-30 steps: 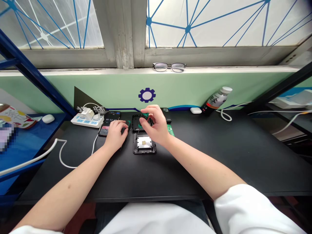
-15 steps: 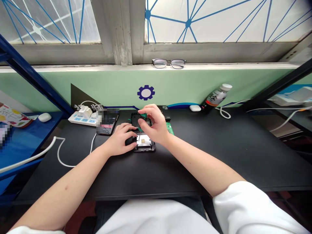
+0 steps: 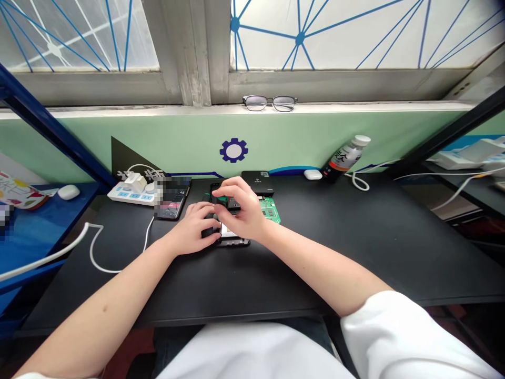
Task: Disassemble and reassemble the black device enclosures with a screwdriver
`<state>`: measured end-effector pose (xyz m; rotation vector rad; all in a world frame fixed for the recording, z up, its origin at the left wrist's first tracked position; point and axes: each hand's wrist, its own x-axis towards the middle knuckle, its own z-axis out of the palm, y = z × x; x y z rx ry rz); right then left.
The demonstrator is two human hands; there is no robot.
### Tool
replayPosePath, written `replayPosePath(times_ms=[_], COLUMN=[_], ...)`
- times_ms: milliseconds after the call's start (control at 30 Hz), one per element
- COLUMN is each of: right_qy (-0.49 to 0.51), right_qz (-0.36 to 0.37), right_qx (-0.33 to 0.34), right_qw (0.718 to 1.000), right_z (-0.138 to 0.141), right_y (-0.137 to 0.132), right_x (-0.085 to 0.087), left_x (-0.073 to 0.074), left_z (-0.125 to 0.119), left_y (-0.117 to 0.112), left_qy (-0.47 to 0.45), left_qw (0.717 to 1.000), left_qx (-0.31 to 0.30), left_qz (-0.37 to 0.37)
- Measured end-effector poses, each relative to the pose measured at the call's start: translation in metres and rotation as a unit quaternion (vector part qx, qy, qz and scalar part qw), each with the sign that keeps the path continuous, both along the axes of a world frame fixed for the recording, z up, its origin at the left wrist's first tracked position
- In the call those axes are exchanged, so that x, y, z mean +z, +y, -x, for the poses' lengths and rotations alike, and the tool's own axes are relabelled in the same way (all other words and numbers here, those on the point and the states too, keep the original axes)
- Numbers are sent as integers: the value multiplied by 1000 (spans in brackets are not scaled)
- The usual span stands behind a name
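My right hand pinches a screwdriver with a green-and-black handle above an opened black device housing. A white part shows inside the housing, partly covered by this hand; the screwdriver's tip is hidden. My left hand lies at the housing's left side, fingers spread and fingertips touching its edge. Something dark with a green end lies under the left fingers, mostly hidden. A green circuit board lies just right of the housing, beyond my right wrist.
Behind the circuit board is a flat black box. To the left lie a phone and a white power strip with cables. A bottle and white case stand at the back right. Glasses rest on the ledge.
My right hand has come lower and nearer my left hand, with the screwdriver, and now covers more of the white part. The black box and circuit board show more. The left hand stays put.
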<state>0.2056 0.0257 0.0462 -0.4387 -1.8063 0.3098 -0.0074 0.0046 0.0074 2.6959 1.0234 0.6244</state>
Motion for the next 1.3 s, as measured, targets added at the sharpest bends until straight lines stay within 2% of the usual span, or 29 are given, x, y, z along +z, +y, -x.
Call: replayPosePath(times_ms=[200, 333, 600, 933, 1133, 1300], right_qy=[11, 3, 8, -1, 8, 0], right_qz=[-38, -35, -57, -38, -70, -53], right_qx=[0, -2, -6, -14, -23, -23], right_qw=[999, 999, 998, 999, 997, 998], right_z=[2, 2, 2, 1, 2, 4], right_y=[-2, -3, -6, -6, -6, -6], right_x=[-1, 0, 1, -5, -4, -7], left_x=[-8, -10, -7, -1, -2, -3], left_z=[1, 1, 0, -2, -2, -1], left_y=[2, 2, 1, 0, -1, -1], left_qy=[-9, -12, -9, -5, 1, 1], left_qw=[1000, 1000, 999, 999, 999, 999], left_qx=[-5, -4, -12, -12, -14, -11], left_qz=[5, 25, 32, 50, 50, 43])
